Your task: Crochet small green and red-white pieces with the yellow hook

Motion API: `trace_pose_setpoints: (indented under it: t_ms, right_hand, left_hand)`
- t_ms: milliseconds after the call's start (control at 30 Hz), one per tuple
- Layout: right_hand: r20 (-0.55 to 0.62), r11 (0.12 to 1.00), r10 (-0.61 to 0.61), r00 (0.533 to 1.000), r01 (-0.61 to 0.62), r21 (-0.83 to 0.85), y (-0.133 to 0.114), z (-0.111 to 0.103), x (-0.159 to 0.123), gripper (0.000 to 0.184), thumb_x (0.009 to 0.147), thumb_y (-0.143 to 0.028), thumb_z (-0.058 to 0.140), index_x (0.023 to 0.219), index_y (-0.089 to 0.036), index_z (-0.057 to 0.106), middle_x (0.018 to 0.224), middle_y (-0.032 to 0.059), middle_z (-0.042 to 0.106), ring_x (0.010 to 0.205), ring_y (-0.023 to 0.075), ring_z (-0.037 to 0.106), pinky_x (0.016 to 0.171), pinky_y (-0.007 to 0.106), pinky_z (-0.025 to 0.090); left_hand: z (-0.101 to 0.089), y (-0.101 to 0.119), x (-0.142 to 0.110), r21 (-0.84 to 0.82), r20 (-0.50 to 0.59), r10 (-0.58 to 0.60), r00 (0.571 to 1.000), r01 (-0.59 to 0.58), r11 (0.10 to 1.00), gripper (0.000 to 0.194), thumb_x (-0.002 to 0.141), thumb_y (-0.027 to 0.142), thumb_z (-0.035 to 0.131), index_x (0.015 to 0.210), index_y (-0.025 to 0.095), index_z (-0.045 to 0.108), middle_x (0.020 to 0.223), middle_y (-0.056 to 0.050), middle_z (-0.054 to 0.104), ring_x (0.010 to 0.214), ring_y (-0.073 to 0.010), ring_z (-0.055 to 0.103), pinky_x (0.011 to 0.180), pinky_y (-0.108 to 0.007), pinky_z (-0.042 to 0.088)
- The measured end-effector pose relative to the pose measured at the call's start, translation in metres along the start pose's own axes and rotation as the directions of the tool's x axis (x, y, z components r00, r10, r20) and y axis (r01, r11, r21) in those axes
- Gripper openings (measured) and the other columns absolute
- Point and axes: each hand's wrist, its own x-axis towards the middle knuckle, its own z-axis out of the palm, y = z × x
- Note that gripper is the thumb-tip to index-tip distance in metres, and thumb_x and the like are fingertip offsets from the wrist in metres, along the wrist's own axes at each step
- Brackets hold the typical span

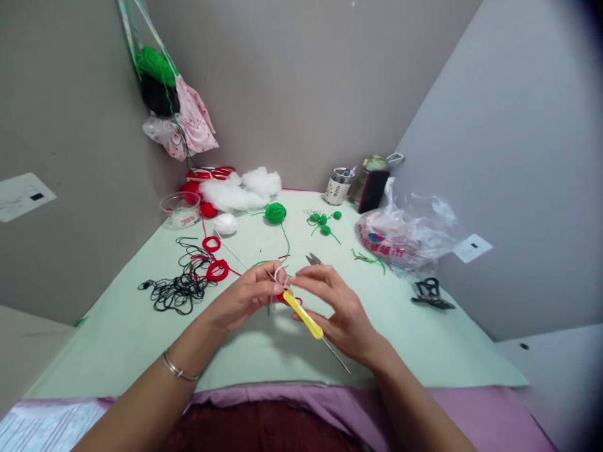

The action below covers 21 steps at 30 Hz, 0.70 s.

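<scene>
My left hand (245,292) is closed, with thumb and forefinger pinching a small red crochet piece (282,297). A crochet hook (304,315) with a yellow handle slants from that piece towards me, its metal shaft pointing down to the right. White yarn (279,270) loops up over my left fingertips and meets the fingertips of my right hand (342,307), which appear to hold it. My right thumb lies behind the hook's handle, apart from the forefinger. Just beyond my hands are the scissors (315,258), only their blades showing.
To the left lie tangled black cord (176,292) and red crochet rings (217,270). White stuffing (235,191), a green yarn ball (276,213) and small green balls (325,230) are farther back. A plastic bag (405,235) and black hair claw (431,294) sit right.
</scene>
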Motion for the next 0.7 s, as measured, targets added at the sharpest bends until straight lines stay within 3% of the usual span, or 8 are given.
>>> trace_pose_setpoints:
  t_ms: [33,167,367,567,633,700]
  right_hand:
    - [-0.022,0.999,-0.03,0.999,0.031,0.012,-0.007,0.004,-0.002,0.039,0.1,-0.022,0.069,0.137,-0.033,0.068,0.117,0.0085,0.07,0.107,0.0207,0.072,0.09,0.036,0.062]
    - [-0.177,0.996,0.041,0.983,-0.027,0.084,-0.023,0.017,-0.007,0.033,0.101,-0.011,0.063,0.126,-0.03,0.073,0.106,0.0059,0.073,0.097,0.0171,0.072,0.084,0.03,0.061]
    - [-0.387,0.97,0.208,0.898,-0.138,0.201,-0.024,0.032,-0.014,0.033,0.102,-0.012,0.061,0.123,-0.034,0.076,0.101,0.0031,0.076,0.093,0.017,0.071,0.082,0.031,0.059]
    - [-0.352,0.937,0.318,0.88,-0.236,0.257,-0.026,0.03,-0.017,0.017,0.091,-0.019,0.078,0.104,-0.029,0.081,0.093,0.0052,0.076,0.086,0.0207,0.071,0.075,0.034,0.059]
    - [-0.35,0.882,0.423,0.836,-0.291,0.371,-0.027,0.029,-0.016,0.008,0.088,-0.022,0.082,0.094,-0.028,0.082,0.085,0.0038,0.076,0.077,0.0193,0.069,0.07,0.033,0.058]
    - [-0.312,0.753,0.577,0.755,-0.345,0.56,-0.026,0.03,-0.016,0.005,0.085,-0.028,0.084,0.087,-0.026,0.081,0.077,0.0018,0.075,0.064,0.0164,0.066,0.062,0.031,0.056]
  left_hand:
    - [0.005,-0.003,-0.002,-0.017,-0.01,-0.005,1.0,0.005,1.0,0.023,0.079,0.029,0.085,0.083,0.018,0.065,0.082,0.0,0.061,0.074,-0.014,0.059,0.07,-0.026,0.049]
    - [0.023,-0.01,-0.008,-0.085,-0.055,0.002,0.998,-0.006,0.996,0.024,0.081,0.031,0.086,0.087,0.019,0.066,0.086,0.0,0.063,0.08,-0.0143,0.061,0.078,-0.027,0.051]
    - [0.043,-0.02,-0.013,-0.11,-0.187,0.051,0.981,-0.073,0.991,0.037,0.076,0.026,0.092,0.108,0.02,0.074,0.091,-0.001,0.07,0.086,-0.0153,0.063,0.084,-0.028,0.05]
    - [0.052,-0.026,-0.017,-0.018,-0.327,0.112,0.938,-0.125,0.992,0.042,0.076,0.027,0.092,0.116,0.024,0.077,0.089,0.0,0.071,0.088,-0.0168,0.064,0.084,-0.028,0.049]
    - [0.053,-0.026,-0.019,0.005,-0.345,0.112,0.932,-0.118,0.993,0.041,0.076,0.028,0.092,0.114,0.025,0.078,0.084,0.001,0.07,0.086,-0.016,0.064,0.084,-0.027,0.048]
    - [0.054,-0.026,-0.02,0.019,-0.348,0.09,0.933,-0.089,0.996,0.042,0.077,0.029,0.093,0.116,0.025,0.078,0.079,0.002,0.071,0.082,-0.0153,0.064,0.08,-0.026,0.046]
